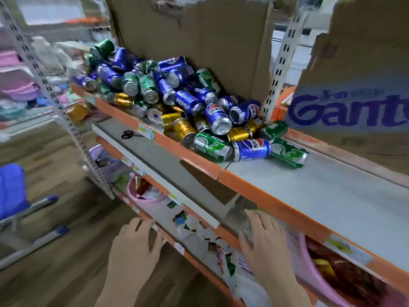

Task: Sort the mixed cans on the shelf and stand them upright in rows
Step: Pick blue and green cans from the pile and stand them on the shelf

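Note:
A heap of mixed cans [177,103] lies on its side on the grey shelf [321,196] with an orange front edge. Blue cans [218,120], green cans [212,146] and gold cans [184,129] are jumbled together; none stands upright. At the heap's near end a blue can [252,149] lies between two green ones [287,152]. My left hand [135,242] and my right hand [263,238] hang low in front of the lower shelves, fingers spread and straight, holding nothing, well below the cans.
A torn cardboard sheet [210,34] stands behind the heap. A printed cardboard box [354,103] sits on the shelf at the right. Black scissors [128,134] lie on the shelf below. Pink baskets [143,196] with packets fill lower shelves. A blue chair [13,191] stands left.

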The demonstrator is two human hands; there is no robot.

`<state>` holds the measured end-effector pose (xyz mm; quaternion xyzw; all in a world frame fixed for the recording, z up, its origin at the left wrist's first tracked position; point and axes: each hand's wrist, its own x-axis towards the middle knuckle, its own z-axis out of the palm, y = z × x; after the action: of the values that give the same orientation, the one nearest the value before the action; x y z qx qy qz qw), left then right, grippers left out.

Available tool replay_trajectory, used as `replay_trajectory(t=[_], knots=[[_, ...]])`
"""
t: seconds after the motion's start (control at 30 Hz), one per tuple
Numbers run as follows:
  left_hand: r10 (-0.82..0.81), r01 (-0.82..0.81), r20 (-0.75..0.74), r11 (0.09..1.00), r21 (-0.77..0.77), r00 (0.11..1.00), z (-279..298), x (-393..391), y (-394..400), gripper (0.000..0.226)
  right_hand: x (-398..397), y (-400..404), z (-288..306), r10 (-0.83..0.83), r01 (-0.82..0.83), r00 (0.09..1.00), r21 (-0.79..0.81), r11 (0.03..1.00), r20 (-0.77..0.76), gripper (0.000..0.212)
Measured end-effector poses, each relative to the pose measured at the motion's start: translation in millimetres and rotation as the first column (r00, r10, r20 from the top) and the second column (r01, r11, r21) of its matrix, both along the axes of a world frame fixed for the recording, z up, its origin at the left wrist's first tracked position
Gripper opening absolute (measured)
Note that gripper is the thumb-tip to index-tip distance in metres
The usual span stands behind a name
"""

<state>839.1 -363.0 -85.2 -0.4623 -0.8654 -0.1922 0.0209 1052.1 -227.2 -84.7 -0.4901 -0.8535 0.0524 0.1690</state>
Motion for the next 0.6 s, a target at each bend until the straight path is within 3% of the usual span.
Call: replay_trajectory(t=[0.27, 0.37, 0.6], knots=[[0.118, -0.121, -0.064, 0.992, -0.047, 0.991, -18, -98, 3, 0.029, -111, 33, 1, 0.085, -0.083, 0.996, 0.150, 0.985, -0.005, 0.052], [0.087, -0.093, -0.076, 0.993, -0.075, 0.993, -21, -142, 23, 0.038, -162, 49, -5, 0.097, -0.089, 0.994, 0.152, 0.984, -0.043, 0.052], [0.009, -0.024, -0.266, 0.998, -0.052, 0.964, 20, -261, 81, 0.058, -299, 90, 2, 0.145, -0.118, 0.974, 0.155, 0.981, -0.174, 0.052]])
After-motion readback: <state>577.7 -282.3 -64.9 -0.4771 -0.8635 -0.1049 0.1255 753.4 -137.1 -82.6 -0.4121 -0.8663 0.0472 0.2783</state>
